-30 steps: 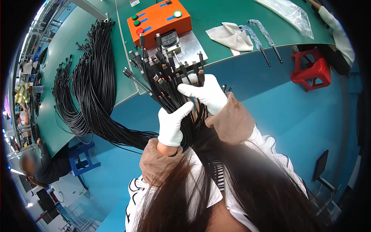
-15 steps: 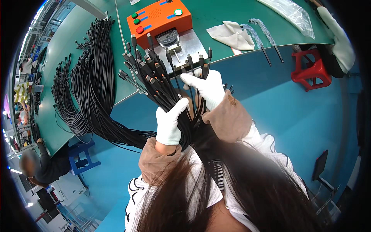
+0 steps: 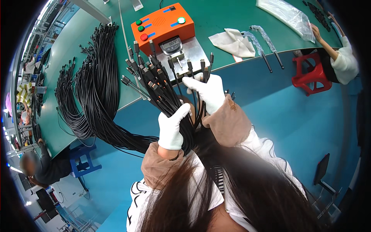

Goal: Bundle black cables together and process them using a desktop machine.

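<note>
A thick bundle of black cables point(image 3: 164, 91) with plugs on their ends fans out in front of me. My left hand point(image 3: 172, 125), in a white glove, is wrapped round the bundle below the plugs. My right hand point(image 3: 208, 91), gloved too, grips several cables point(image 3: 204, 69) apart from the rest, their plugs standing above its fingers. Just beyond my hands is an orange test box point(image 3: 164, 25) with green, red and lit white buttons. At its front a small digital gauge point(image 3: 171, 45) sits over a metal plate point(image 3: 188, 56).
Two more heaps of black cable point(image 3: 96, 77) lie on the green table point(image 3: 216, 15) at left. A cream cloth point(image 3: 234, 42), two plastic-wrapped rods point(image 3: 262, 48) and a clear bag point(image 3: 288, 17) lie right. A red stool point(image 3: 311, 75) and a blue stool point(image 3: 83, 160) stand nearby. Other people sit at both sides.
The view has shifted slightly, so the table and box appear lower. Both hands keep their hold on the cables. The person at far right has stretched an arm toward the clear bag.
</note>
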`<state>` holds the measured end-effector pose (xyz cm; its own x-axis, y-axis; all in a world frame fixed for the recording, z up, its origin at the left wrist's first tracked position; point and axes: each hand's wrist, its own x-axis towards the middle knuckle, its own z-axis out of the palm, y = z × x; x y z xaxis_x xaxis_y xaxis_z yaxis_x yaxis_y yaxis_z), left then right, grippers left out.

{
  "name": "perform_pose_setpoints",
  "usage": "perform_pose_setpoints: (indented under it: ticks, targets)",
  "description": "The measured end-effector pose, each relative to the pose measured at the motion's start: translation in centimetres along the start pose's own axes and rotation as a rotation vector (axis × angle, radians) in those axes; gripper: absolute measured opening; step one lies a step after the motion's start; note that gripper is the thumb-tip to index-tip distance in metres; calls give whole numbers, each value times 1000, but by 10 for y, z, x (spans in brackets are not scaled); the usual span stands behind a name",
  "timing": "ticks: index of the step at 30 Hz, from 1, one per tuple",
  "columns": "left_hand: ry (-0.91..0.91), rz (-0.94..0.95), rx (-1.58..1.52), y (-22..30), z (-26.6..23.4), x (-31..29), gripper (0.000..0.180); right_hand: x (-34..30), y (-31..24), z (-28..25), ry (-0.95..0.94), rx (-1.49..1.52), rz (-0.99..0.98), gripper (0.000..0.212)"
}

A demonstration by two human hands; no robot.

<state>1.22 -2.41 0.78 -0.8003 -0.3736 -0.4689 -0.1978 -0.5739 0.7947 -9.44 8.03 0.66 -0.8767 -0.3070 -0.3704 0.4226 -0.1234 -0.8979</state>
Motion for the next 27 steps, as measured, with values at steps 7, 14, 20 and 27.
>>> perform_pose_setpoints:
  ticks: [7, 14, 20, 27]
  targets:
    - [8, -7, 49, -1, 0, 0, 17, 1, 0, 0, -12, 13, 26, 18]
    - [11, -1, 43, 0, 0, 0, 18, 2, 0, 1, -16, 59, 18, 18]
    - [-10, -18, 54, -6, -5, -1, 20, 4, 21, -18, -209, 25, -42, 17]
    - [-84, -46, 53, -5, 9, -13, 19, -17, -5, 2, -100, 276, -24, 21]
